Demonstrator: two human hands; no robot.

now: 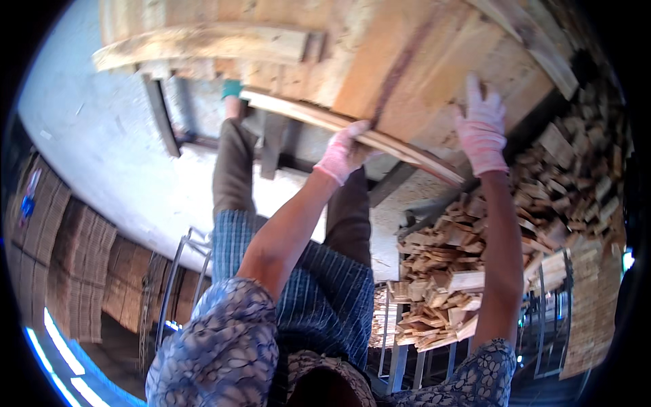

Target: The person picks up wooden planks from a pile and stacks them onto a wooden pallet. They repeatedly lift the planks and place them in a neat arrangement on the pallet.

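My left hand, in a pink and white glove, grips a long narrow wooden strip near its middle. The strip lies along the near edge of a surface of pale wooden boards, slanting down to the right. My fingers wrap over the strip, and part of the palm is hidden. Farther right, my right hand, gloved alike, rests on or just over the boards with its fingers apart, holding nothing. A thicker curved plank lies across the boards at the far left.
A large heap of short wood offcuts rises on the right. Another long board lies along the right edge of the boards. Dark legs support the surface. Bundled wood stacks stand at the lower left, beside a metal frame.
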